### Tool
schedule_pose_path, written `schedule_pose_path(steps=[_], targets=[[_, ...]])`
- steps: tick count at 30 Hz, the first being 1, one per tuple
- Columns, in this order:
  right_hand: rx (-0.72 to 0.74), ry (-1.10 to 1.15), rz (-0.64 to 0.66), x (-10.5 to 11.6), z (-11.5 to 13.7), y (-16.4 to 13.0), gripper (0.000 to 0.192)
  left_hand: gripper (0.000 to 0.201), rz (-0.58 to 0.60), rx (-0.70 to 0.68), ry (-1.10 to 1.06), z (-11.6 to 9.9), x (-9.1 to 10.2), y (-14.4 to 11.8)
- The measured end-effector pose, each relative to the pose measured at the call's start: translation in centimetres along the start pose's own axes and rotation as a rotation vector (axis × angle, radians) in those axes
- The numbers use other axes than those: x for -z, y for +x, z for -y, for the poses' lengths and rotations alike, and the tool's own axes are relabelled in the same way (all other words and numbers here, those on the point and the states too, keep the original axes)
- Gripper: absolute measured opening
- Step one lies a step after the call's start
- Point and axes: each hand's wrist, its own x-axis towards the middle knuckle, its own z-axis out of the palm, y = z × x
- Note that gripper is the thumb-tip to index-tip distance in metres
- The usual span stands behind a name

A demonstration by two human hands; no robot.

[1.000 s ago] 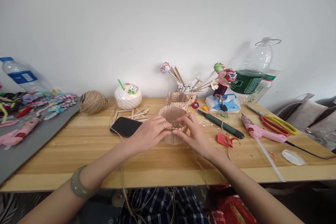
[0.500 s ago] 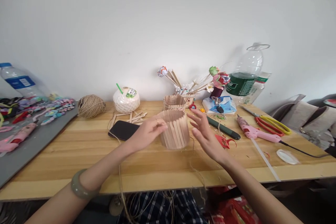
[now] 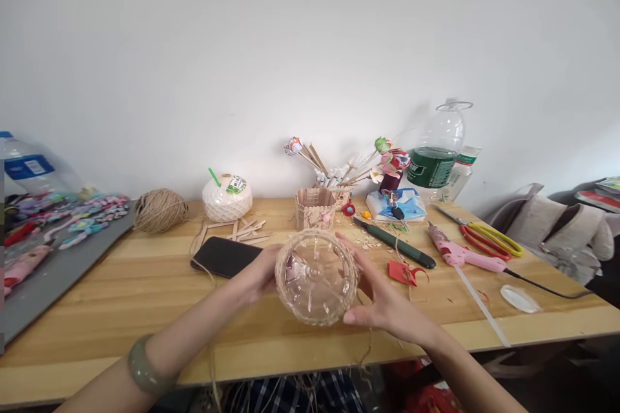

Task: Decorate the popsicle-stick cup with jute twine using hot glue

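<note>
Between my two hands is a round pot [image 3: 316, 277] made of wooden craft sticks set around a clear plastic bottle bottom. It is tipped so that its see-through, ridged base faces me, and a pale ring of stick ends runs around the edge. My left hand [image 3: 264, 271] grips its left side, the fingertips partly hidden behind it. On the right side my right hand [image 3: 375, 293] is wrapped around it, thumb near the lower edge. A strand of twine [image 3: 367, 348] hangs below the pot on the right.
Behind stand a craft-stick basket [image 3: 314, 210] and paper flowers [image 3: 393, 158]. To the left lie a black phone [image 3: 225, 257], loose craft sticks [image 3: 249, 230], a twine ball [image 3: 161, 211] and a wrapped coconut [image 3: 227, 199]. Rightward are a green utility knife [image 3: 394, 243], pink glue gun [image 3: 462, 255] and scissors [image 3: 489, 240].
The pot stood upright with my hands spread beside it. Now both hands hold it, and it has been tipped over with its clear base facing me.
</note>
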Motion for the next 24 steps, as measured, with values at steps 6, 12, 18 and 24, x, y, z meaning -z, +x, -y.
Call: schedule_pose_path(steps=[6, 12, 18, 24], targets=[[-0.050, -0.012, -0.035, 0.3, -1.0, 0.4, 0.084, 0.005, -0.182, -0.297, 0.570, -1.4, 1.1, 0.1], [-0.107, -0.385, -0.072, 1.7, -0.8, -0.9, 0.081, 0.024, -0.232, -0.525, 0.855, -3.8, 0.5, 1.1], [-0.157, -0.876, -0.604, 9.1, -1.4, -5.0, 0.045, 0.036, -0.236, -0.570, 0.955, -3.1, -2.6, -1.4], [-0.517, -1.594, -0.659, 16.7, -2.7, -10.4, 0.040, 0.083, -0.209, -0.574, 1.248, 0.0, -3.7, -3.0]])
